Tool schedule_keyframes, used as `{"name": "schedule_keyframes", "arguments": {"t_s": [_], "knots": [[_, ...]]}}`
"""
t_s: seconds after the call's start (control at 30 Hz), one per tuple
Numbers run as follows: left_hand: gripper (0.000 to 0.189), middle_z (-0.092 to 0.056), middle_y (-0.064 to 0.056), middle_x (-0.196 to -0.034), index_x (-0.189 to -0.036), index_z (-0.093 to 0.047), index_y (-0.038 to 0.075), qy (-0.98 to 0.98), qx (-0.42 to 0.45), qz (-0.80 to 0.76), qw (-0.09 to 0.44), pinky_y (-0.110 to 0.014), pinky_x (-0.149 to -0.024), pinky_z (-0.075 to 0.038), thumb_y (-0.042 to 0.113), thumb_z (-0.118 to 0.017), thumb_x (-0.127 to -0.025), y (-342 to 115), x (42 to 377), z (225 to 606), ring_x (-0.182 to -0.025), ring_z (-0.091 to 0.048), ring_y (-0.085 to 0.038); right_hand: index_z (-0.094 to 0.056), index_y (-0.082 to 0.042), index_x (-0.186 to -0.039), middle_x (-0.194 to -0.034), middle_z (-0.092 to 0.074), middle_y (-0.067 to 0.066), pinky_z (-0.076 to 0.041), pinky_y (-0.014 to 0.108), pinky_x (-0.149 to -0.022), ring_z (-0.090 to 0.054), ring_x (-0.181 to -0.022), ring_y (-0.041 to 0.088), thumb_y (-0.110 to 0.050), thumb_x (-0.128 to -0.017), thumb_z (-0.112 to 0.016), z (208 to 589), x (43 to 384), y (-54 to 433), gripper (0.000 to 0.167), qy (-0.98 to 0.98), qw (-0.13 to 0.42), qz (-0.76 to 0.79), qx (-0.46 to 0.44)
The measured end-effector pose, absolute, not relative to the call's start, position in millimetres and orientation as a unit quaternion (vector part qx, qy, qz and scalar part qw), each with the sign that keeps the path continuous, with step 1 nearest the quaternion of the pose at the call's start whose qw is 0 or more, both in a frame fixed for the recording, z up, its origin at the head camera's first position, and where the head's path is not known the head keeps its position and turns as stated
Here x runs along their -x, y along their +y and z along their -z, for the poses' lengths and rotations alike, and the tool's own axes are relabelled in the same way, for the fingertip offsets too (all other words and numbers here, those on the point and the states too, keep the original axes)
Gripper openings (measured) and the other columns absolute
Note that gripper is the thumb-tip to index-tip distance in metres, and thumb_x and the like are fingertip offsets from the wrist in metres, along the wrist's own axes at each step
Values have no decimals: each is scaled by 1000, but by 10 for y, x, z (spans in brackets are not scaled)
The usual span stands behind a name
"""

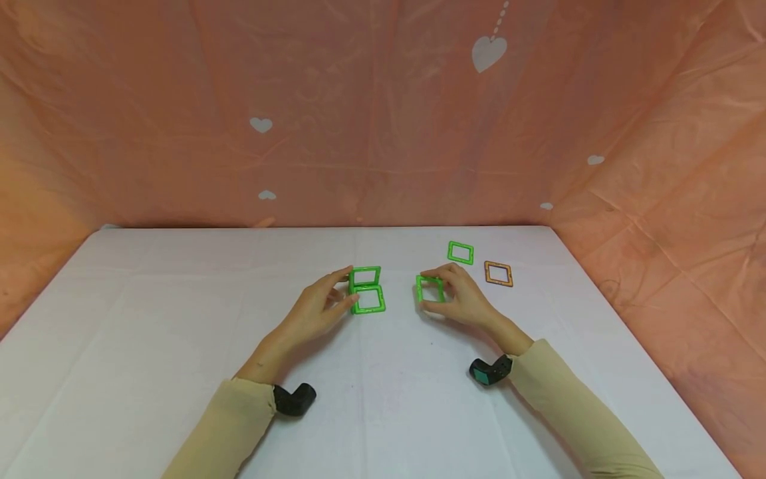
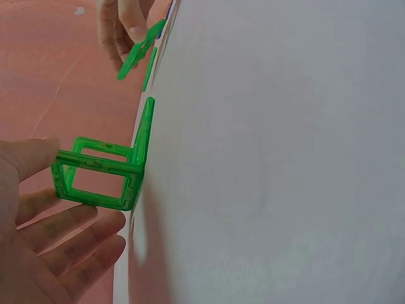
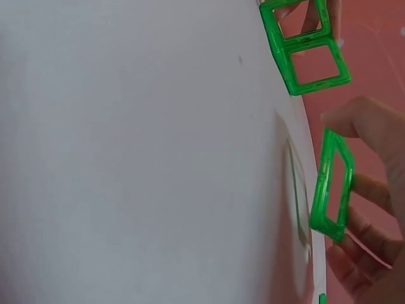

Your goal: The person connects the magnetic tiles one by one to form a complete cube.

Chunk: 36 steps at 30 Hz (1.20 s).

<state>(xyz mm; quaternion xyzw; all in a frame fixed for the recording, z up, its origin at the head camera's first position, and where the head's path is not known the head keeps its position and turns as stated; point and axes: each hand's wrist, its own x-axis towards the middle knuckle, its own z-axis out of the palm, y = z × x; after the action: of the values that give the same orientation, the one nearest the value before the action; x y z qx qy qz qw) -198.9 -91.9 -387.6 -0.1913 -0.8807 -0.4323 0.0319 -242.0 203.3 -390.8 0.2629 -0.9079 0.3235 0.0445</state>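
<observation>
My left hand (image 1: 311,306) holds a box-like piece of several joined green magnetic square tiles (image 2: 98,162) by its left side. The thumb and a finger are at its edges, and the other fingers spread beneath it in the left wrist view. One tile of the piece sticks out from the box on the side away from the palm. Across a short gap, my right hand (image 1: 463,299) pinches a single green magnetic tile (image 3: 323,183) between thumb and fingers. That tile is tilted up off the white cloth and casts a shadow there.
Beyond my right hand lies a loose green tile (image 1: 459,261) flat on the white-covered table (image 1: 149,332). An orange tile (image 1: 499,284) lies to its right. A peach curtain (image 1: 359,100) with hearts stands along the table's far edge and right side.
</observation>
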Motion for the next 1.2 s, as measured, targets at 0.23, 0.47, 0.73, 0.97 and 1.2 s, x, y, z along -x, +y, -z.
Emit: {"name": "schedule_keyframes", "arguments": {"t_s": [0.23,0.47,0.73,0.97,1.2], "knots": [[59,-55,-19,-134,-145,-39,3,-881,188,433,28,-47,-90,-51,21,-62,-94,-920,1992,3879,-101,-63,-30,-63,-8,-124,-112,-59,9,-49,44,-93,-55,-105,24,-22,-76,-81,3911,2430,2010,53,-892,44,-354,-277],[58,-56,-19,-133,-144,-40,2,-876,192,440,32,-47,-89,-51,19,-62,-94,-919,1992,3877,-100,-64,-30,-63,-7,-123,-113,-61,9,-49,44,-92,-55,-105,23,-19,-74,-82,3889,2434,1949,53,-880,49,-380,-282],[58,-56,-20,-132,-143,-40,1,-876,194,439,39,-47,-88,-51,19,-63,-93,-917,1982,3874,-99,-64,-31,-62,-6,-124,-114,-63,10,-48,44,-92,-57,-105,24,-16,-75,-82,3902,2439,1896,54,-872,51,-395,-284],[57,-57,-20,-132,-144,-40,1,-876,194,440,38,-47,-88,-51,19,-62,-94,-919,1989,3882,-100,-64,-31,-60,-3,-125,-116,-64,14,-47,49,-92,-59,-107,30,-11,-76,-81,3919,2441,1854,54,-854,37,-430,-289],[57,-57,-21,-131,-143,-40,0,-875,197,439,43,-48,-87,-51,18,-62,-94,-929,1995,3898,-97,-64,-31,-59,-3,-126,-120,-63,14,-47,47,-95,-60,-112,29,-8,-78,-79,3916,2442,1798,53,-846,10,-453,-280]]}}
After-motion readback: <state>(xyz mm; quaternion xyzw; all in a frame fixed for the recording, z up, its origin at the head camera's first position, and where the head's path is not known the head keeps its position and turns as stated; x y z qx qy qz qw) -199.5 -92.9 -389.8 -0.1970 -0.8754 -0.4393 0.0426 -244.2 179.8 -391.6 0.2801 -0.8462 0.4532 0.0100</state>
